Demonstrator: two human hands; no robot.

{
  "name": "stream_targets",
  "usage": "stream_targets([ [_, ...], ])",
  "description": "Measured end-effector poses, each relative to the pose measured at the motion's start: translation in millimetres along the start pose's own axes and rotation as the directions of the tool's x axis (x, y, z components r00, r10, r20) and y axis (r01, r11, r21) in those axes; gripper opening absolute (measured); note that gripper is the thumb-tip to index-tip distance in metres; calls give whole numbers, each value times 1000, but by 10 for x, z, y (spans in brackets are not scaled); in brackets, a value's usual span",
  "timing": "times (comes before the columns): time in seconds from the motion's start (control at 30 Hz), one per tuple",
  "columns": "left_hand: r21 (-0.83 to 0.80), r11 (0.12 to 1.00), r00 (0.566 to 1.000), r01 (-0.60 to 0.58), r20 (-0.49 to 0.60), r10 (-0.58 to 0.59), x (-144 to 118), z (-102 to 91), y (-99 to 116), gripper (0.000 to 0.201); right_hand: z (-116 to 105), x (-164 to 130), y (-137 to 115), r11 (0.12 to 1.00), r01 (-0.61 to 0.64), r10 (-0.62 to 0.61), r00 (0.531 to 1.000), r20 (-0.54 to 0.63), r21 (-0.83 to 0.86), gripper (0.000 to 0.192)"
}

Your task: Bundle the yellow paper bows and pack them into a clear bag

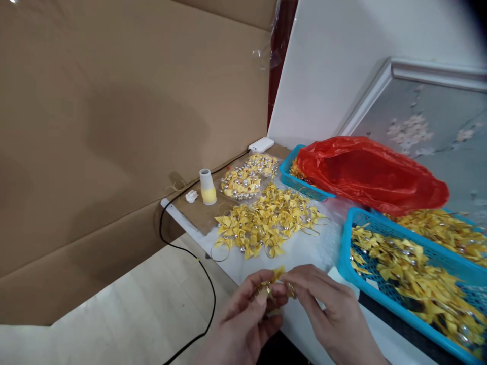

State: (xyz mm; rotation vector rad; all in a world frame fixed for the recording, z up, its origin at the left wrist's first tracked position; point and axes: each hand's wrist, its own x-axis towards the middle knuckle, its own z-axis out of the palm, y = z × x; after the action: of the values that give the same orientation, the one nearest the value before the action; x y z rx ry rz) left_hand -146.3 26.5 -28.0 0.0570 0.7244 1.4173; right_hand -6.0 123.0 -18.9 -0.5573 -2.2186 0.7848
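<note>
Both hands pinch one yellow bow (277, 276) at the table edge, left hand (243, 324) and right hand (335, 317) fingertips pressed together on it; I'd keep it taut and clear of the bow pile (266, 220) and blue basket (384, 291).

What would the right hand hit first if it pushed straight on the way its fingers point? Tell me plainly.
The right hand points left toward the left hand, so it would first press the small yellow bow pinched between them, then the left hand's fingertips. Depth looks shared, though one view cannot confirm it.
</note>
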Motion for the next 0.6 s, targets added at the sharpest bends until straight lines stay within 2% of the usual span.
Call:
stream_targets([
  [0.1,-9,1000,1000,-14,-27,14,13,1,-9,19,-20,-8,-7,1000,4,-4,1000,19,-19,27],
  [0.27,-16,1000,999,-11,-36,11,23,-1,-17,19,-35,4,-17,961,185,-183,983,29,-203,33],
  [0.33,-13,1000,999,-11,-53,11,23,6,-18,19,-27,3,-29,937,229,-225,973,49,-263,37],
  [0.43,-25,1000,999,-12,-52,11,18,27,-17,19,-12,20,-50,925,271,-257,963,85,-267,41],
  [0.5,-40,999,998,-28,-58,25,10,45,-6,20,3,59,-39,948,233,-216,971,100,-216,42],
  [0.6,-44,998,996,-52,-72,49,-11,69,32,23,64,162,44,989,-45,55,997,63,-143,34],
])
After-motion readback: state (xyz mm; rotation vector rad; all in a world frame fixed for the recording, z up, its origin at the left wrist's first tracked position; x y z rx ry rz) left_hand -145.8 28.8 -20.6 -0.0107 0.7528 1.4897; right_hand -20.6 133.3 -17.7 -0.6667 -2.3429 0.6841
